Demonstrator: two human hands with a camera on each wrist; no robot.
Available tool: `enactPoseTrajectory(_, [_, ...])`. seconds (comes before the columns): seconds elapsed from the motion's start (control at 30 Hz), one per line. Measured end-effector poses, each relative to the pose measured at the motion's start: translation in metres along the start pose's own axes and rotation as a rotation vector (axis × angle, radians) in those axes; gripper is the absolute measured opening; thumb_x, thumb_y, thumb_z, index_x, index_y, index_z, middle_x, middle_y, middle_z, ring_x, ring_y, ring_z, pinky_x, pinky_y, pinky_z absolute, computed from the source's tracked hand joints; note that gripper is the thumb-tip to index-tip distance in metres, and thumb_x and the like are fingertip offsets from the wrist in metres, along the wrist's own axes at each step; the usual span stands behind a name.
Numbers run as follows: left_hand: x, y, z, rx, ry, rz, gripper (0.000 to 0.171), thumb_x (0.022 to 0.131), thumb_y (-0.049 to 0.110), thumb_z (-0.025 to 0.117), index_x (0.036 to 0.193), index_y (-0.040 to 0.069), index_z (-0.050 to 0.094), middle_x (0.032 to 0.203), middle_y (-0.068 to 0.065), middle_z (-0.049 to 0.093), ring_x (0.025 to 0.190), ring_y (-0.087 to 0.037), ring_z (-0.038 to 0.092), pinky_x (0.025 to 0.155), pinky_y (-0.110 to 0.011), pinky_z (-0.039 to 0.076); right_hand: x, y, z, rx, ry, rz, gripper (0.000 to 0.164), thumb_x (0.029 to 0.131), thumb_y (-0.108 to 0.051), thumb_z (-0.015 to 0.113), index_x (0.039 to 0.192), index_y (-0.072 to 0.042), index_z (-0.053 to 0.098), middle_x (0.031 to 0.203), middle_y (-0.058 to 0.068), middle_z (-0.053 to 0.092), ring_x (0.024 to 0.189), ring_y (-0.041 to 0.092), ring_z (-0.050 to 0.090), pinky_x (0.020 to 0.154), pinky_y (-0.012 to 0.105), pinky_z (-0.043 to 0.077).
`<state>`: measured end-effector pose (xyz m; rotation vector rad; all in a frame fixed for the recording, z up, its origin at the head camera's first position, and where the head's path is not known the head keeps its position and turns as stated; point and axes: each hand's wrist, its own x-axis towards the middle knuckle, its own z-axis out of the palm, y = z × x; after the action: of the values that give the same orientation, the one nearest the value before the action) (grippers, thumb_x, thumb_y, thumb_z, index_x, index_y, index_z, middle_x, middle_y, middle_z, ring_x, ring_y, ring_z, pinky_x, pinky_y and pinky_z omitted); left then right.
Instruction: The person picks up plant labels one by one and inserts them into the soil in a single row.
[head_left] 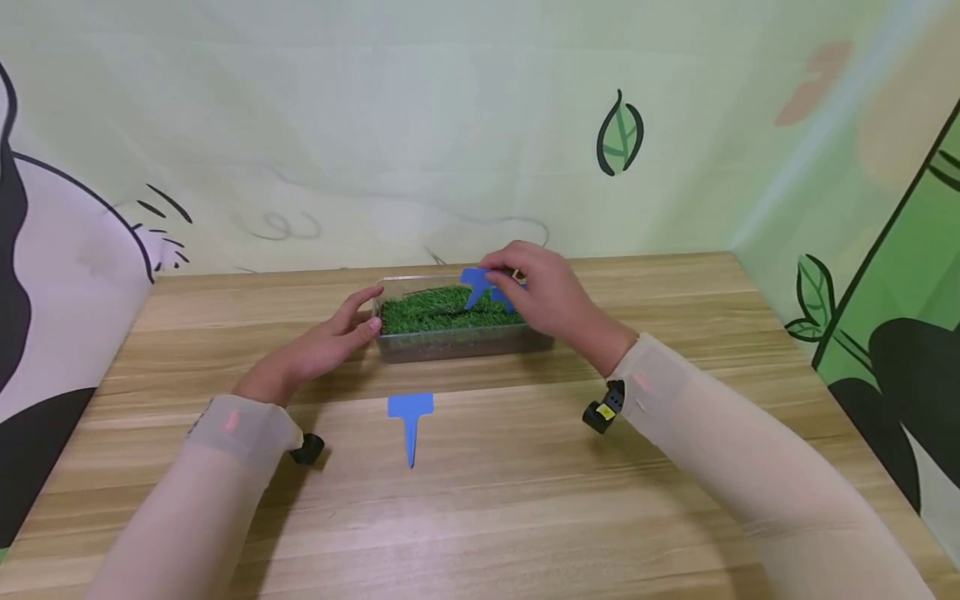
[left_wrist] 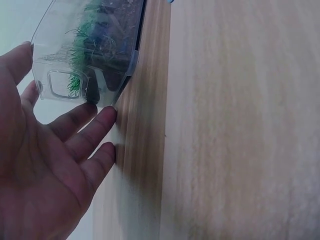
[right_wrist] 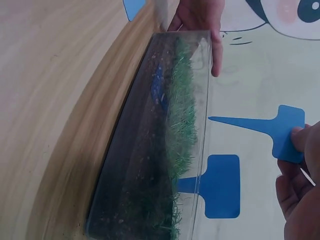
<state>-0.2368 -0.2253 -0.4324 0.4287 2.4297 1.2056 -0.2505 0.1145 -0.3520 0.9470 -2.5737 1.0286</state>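
In the head view, a clear plastic box (head_left: 465, 343) holds green grass (head_left: 420, 312) over dark soil. Above the grass, my right hand (head_left: 551, 292) pinches the broad head of a blue T-shaped plant label (head_left: 474, 282). Its pointed stem is clear of the box in the right wrist view. Another blue plant label (right_wrist: 222, 186) stands in the grass, partly behind my right hand in the head view. At the box's left end, my left hand (head_left: 326, 346) rests its fingertips on the wall, with the fingers spread and nearly straight in the left wrist view.
A third blue plant label (head_left: 410, 417) lies on the wooden table (head_left: 510, 500) in front of the box, stem toward me. Behind the table hangs a pale green printed backdrop (head_left: 420, 125). Small black cameras (head_left: 307, 448) are worn at both wrists.
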Motion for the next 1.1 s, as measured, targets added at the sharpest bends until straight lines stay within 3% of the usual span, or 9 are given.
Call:
enactPoseTrajectory(0.23, [0.001,0.001,0.001,-0.017,-0.004,-0.002,0.065,0.106,0.054,0.036,0.16,0.043,0.001,0.164,-0.02,0.022,0.148,-0.045,0.026,0.115,-0.068,0.02,0.009,0.005,0.005,-0.056,-0.067,0.033,0.022,0.1,-0.019,0.062,0.119,-0.012,0.073,0.107,0.001,0.07,0.091,0.015,0.06,0.083,0.033,0.05])
enactPoseTrajectory(0.83, [-0.001,0.003,0.001,-0.007,0.011,-0.017,0.063,0.106,0.054,0.036,0.158,0.047,0.002,0.164,-0.018,0.024,0.148,-0.045,0.026,0.115,-0.069,0.019,0.017,0.009,0.024,-0.096,-0.14,0.074,0.023,0.1,-0.016,0.063,0.12,-0.013,0.074,0.105,0.002,0.071,0.094,0.015,0.063,0.084,0.033,0.052])
enactPoseTrajectory(1.1, [-0.001,-0.001,0.002,-0.023,0.006,-0.004,0.065,0.105,0.055,0.037,0.159,0.046,0.002,0.163,-0.018,0.025,0.148,-0.043,0.027,0.115,-0.067,0.021,0.02,0.015,0.028,-0.153,-0.141,0.016,0.019,0.098,-0.014,0.067,0.113,-0.014,0.078,0.1,0.001,0.076,0.09,0.015,0.069,0.082,0.034,0.054])
